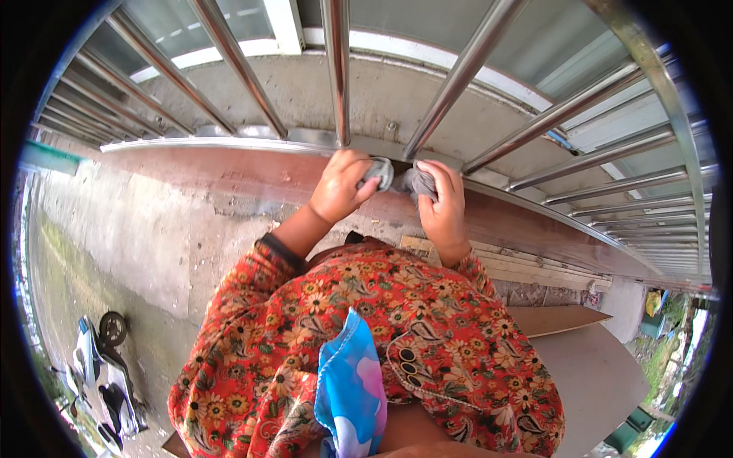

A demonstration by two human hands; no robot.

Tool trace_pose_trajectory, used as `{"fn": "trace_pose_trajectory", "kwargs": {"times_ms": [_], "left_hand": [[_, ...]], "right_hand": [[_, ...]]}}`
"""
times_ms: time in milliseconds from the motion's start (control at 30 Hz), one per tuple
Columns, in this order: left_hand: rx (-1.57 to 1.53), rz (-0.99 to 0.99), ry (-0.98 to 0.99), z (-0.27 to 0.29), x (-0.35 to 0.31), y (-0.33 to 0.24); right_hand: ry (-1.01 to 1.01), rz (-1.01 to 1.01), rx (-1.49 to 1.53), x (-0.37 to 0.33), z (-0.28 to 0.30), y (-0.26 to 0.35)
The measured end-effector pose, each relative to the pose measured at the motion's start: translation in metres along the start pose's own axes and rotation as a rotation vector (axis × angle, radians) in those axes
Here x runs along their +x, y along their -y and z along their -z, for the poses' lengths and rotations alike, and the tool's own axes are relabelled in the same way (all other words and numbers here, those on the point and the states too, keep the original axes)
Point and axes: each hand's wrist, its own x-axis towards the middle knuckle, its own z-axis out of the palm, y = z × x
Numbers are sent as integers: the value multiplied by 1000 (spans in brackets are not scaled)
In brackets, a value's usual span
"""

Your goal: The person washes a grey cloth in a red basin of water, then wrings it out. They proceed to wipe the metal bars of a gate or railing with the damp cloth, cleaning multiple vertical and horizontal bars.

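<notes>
My left hand (341, 185) is closed around a light grey folded cloth (381, 172), thumb against its near side. A darker grey, bunched-up cloth (419, 182) is pinched in my right hand (445, 200). Whether the two are parts of one rag I cannot tell. Both hands are close together at the brown ledge (252, 172), just below the feet of the shiny metal bars (337, 76). A dark patch of the ledge shows between the cloths.
The bars run along the whole ledge before a concrete sill (305, 88) and windows. Wooden planks (519, 267) and a grey board (588, 382) lie at the right. A parked scooter (111, 382) stands on the concrete ground (145, 237) at the lower left.
</notes>
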Motion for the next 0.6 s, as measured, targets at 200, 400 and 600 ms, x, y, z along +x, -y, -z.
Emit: {"fn": "trace_pose_trajectory", "kwargs": {"times_ms": [200, 400, 600], "left_hand": [[-352, 92, -703, 39, 84, -1], [-342, 122, -613, 28, 106, 9], [-478, 407, -393, -8, 48, 37]], "right_hand": [[-404, -24, 548, 73, 26, 36], [-442, 219, 316, 114, -15, 22], [-380, -98, 502, 68, -59, -20]]}}
